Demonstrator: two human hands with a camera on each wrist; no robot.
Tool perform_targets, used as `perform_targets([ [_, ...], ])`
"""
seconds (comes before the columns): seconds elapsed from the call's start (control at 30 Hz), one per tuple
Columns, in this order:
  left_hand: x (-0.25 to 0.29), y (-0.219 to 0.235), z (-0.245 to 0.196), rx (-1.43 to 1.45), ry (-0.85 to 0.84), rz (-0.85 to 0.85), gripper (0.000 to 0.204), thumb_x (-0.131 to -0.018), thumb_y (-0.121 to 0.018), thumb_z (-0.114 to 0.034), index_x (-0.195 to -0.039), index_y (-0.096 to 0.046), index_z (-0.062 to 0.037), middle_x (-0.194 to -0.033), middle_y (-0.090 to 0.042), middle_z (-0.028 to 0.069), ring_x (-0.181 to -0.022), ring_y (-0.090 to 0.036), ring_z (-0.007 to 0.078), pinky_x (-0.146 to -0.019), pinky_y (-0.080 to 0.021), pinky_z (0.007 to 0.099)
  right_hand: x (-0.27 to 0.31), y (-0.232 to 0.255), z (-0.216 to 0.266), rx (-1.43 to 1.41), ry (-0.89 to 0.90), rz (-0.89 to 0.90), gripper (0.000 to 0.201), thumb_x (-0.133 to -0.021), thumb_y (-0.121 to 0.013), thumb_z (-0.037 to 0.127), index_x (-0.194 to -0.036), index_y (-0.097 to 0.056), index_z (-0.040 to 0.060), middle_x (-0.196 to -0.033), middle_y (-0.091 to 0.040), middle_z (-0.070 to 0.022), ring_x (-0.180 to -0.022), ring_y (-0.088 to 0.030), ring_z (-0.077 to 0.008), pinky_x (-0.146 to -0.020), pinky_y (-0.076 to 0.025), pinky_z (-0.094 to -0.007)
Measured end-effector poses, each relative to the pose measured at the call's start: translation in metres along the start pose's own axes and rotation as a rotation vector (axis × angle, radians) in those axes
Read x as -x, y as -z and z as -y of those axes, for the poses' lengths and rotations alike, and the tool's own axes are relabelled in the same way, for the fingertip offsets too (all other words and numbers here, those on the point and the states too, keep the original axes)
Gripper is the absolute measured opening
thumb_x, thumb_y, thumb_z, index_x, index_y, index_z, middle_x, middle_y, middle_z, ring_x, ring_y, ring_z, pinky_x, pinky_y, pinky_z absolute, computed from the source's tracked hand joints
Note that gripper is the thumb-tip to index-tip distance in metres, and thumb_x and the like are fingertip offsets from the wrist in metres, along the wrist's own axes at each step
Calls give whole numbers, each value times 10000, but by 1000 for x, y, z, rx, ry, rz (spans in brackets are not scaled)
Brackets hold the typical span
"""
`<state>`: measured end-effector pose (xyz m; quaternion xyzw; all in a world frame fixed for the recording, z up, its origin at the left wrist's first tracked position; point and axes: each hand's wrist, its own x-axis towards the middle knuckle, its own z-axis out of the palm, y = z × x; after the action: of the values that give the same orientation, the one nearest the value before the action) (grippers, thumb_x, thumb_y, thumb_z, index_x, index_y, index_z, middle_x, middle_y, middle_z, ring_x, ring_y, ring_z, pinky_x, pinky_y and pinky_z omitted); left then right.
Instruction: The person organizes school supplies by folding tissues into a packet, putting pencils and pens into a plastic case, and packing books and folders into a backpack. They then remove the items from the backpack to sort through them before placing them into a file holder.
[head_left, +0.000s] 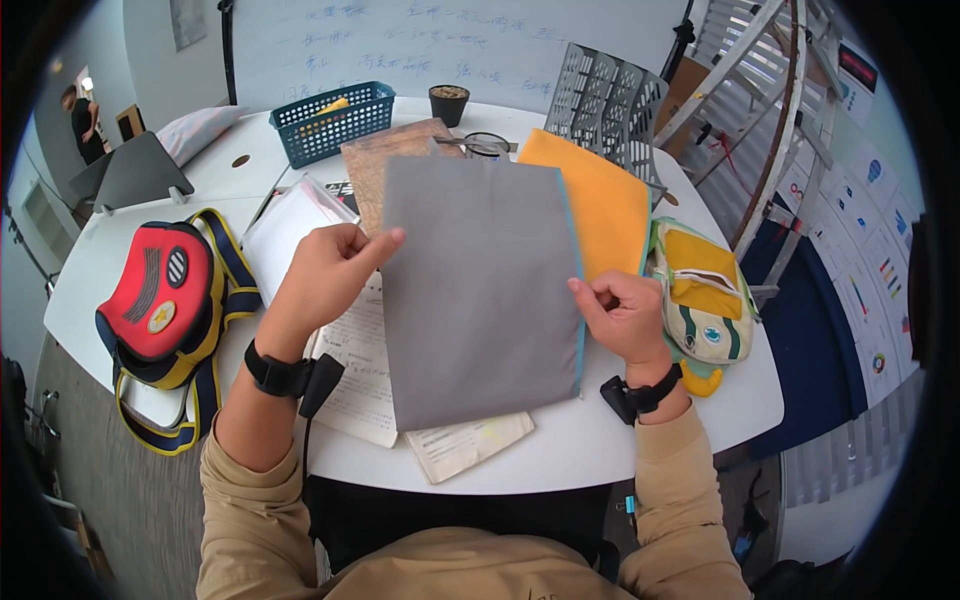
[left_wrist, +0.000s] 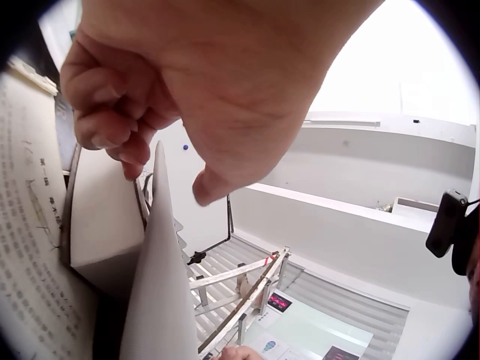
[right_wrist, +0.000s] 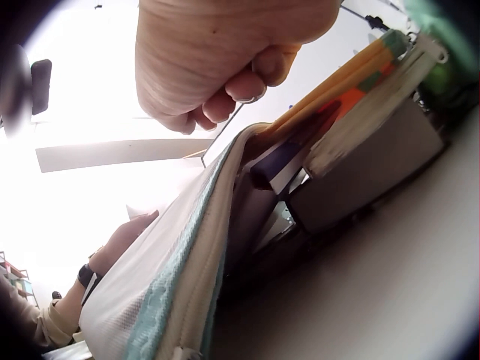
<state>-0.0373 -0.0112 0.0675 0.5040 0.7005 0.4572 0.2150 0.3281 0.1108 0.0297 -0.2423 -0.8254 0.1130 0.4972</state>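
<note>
A flat grey document bag [head_left: 482,290] with light blue edging lies over papers in front of me. The right wrist view shows a zip along that blue-edged side [right_wrist: 196,247]. My left hand [head_left: 335,270] is at the bag's left edge, its thumb over the grey cloth and its fingers bent. In the left wrist view the edge lies between thumb and fingers, with space on both sides. At the opposite edge, my right hand [head_left: 625,312] has its thumb tip close to the blue edging. Its other fingers are loosely curled, with a gap to the bag in the right wrist view.
An orange bag [head_left: 598,200] lies behind. A red backpack [head_left: 160,290] is left, a cream and yellow bag [head_left: 705,300] right. Farther back are a teal basket [head_left: 332,125], glasses [head_left: 486,146], a potted plant [head_left: 448,104] and a grey rack [head_left: 605,105]. Papers [head_left: 470,443] lie underneath.
</note>
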Motion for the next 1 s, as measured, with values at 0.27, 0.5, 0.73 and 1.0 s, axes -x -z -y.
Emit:
perform_targets([
  [0.27,8,3,-8,-80,-136,155,410,-1012,-907,-302,-812,-656,-47,-702,-554,-60,-645,-454,47,-573,-358,263,-4,-1,-14,95,-208,-266,209,-1017,-865,130,-923,-721,12,-754,-714,-46,-606,-608,-127,-597,-488,-278],
  [0.5,6,-6,-2,364,-287,11,217,-1168,-690,-164,-1039,-551,-60,-875,-532,-69,-800,-442,35,-695,-384,238,-5,12,-75,467,-411,-364,722,-1090,-788,387,-1506,-490,-122,-1327,-654,-230,-1017,-697,-274,-915,-598,-414],
  [0.73,-3,-11,3,573,-460,-147,152,-1195,-641,-172,-1098,-537,-117,-933,-553,-80,-846,-494,-7,-765,-429,197,-11,28,-66,209,-775,-197,975,-1050,-823,499,-1582,-359,-174,-1371,-673,-303,-1094,-747,-291,-951,-615,-394],
  [1.0,-14,-1,14,924,-188,-162,212,-1185,-684,-257,-1284,-622,-79,-1117,-766,5,-985,-712,55,-879,-578,228,-2,33,-102,-162,-850,-201,990,-978,-938,322,-1604,-354,-176,-1395,-698,-287,-1200,-747,-286,-979,-627,-373],
])
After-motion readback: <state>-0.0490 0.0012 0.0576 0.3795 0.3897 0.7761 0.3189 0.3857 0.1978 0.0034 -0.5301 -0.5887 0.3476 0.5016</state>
